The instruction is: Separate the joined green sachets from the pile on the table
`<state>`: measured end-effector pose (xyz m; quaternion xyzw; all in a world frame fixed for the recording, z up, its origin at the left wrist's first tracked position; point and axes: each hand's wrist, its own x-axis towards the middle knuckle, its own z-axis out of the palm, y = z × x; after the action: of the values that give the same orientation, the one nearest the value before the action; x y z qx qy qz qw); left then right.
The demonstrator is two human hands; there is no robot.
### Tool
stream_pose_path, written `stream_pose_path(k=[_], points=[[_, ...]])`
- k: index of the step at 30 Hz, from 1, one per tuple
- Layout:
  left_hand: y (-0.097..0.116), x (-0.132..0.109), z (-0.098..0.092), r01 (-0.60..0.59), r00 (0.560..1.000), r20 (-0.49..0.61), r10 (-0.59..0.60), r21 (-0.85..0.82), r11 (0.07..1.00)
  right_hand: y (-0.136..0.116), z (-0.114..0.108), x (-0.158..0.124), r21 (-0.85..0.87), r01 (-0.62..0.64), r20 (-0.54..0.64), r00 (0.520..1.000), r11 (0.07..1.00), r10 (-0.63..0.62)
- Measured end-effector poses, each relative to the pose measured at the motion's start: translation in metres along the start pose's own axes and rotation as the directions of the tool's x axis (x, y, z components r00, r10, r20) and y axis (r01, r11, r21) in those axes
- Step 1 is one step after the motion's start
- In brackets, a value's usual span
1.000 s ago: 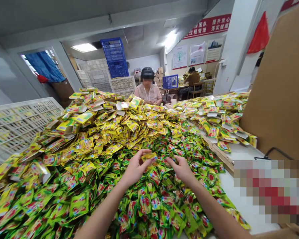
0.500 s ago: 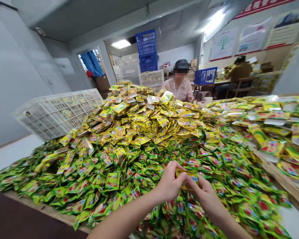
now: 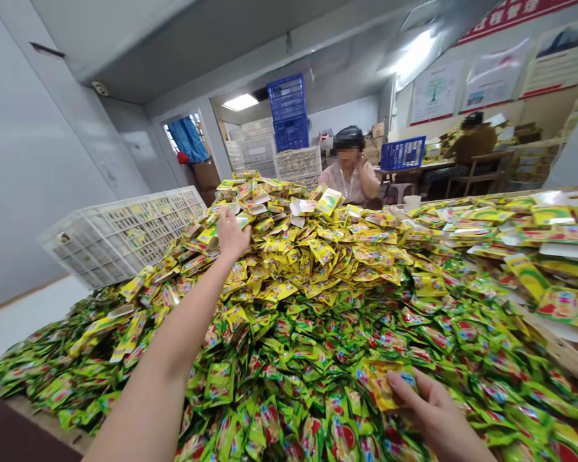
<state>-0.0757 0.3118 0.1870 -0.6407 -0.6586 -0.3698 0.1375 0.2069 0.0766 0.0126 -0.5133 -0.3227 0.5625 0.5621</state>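
Observation:
My right hand (image 3: 436, 407) pinches a yellow sachet (image 3: 381, 385) between thumb and fingers, low over the heap of green sachets (image 3: 279, 359). My left hand (image 3: 234, 234) is stretched out to the far left part of the pile, at the small yellow cartons (image 3: 330, 201). Its thumb stands apart from the fingers, and the fingertips partly cover a carton. I see nothing held in it. Yellow sachets (image 3: 318, 253) form a mound below the cartons, behind the green ones.
A white plastic crate (image 3: 125, 231) lies tilted at the left of the pile. More yellow cartons (image 3: 566, 301) lie beyond a wooden strip (image 3: 553, 346) on the right. Across the table sits a person (image 3: 349, 173); another person (image 3: 474, 144) sits farther back. Blue crates (image 3: 289, 112) are stacked behind.
My hands were together around a yellow sachet. Now my left hand has let go and reached forward and left to the cartons; my right hand has moved slightly down and right with the sachet.

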Motion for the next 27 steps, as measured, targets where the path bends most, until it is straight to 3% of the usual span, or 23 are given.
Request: stream_pose_path(k=[3, 9, 16, 18, 20, 22, 24, 26, 27], points=[[-0.02, 0.025, 0.005, 0.067, 0.994, 0.074, -0.076, 0.122, 0.99, 0.01, -0.004, 0.008, -0.08, 0.034, -0.042, 0.998, 0.996, -0.038], [-0.026, 0.008, 0.014, 0.071, 0.977, 0.175, -0.121, 0.272, 0.96, 0.017, -0.004, 0.012, -0.081, 0.062, -0.046, 0.997, 0.995, -0.066], [-0.011, 0.001, -0.026, -0.035, 0.983, 0.186, -0.008, 0.231, 0.972, 0.0, -0.001, 0.004, -0.073, 0.089, -0.011, 0.996, 0.993, -0.091], [0.0, -0.016, -0.038, -0.069, 0.982, 0.184, 0.037, 0.17, 0.983, -0.002, -0.006, 0.007, -0.073, 0.078, -0.005, 0.997, 0.994, -0.079], [0.013, -0.048, -0.049, -0.119, 0.972, 0.215, 0.095, 0.099, 0.988, -0.002, -0.012, 0.013, -0.073, 0.064, -0.029, 0.997, 0.995, -0.066], [0.026, -0.092, -0.058, -0.188, 0.931, 0.315, 0.184, -0.018, 0.982, 0.0, -0.017, 0.02, -0.058, 0.07, -0.104, 0.992, 0.996, -0.076], [0.038, -0.141, -0.066, -0.236, 0.814, 0.461, 0.354, -0.295, 0.926, 0.001, -0.02, 0.026, -0.022, 0.1, -0.189, 0.977, 0.995, -0.102], [0.049, -0.185, -0.067, -0.191, 0.675, 0.556, 0.486, -0.505, 0.842, 0.0, -0.021, 0.027, 0.01, 0.142, -0.249, 0.959, 0.99, -0.135], [0.054, -0.204, -0.065, -0.159, 0.631, 0.574, 0.522, -0.563, 0.811, -0.002, -0.021, 0.025, -0.002, 0.181, -0.285, 0.943, 0.983, -0.174]])
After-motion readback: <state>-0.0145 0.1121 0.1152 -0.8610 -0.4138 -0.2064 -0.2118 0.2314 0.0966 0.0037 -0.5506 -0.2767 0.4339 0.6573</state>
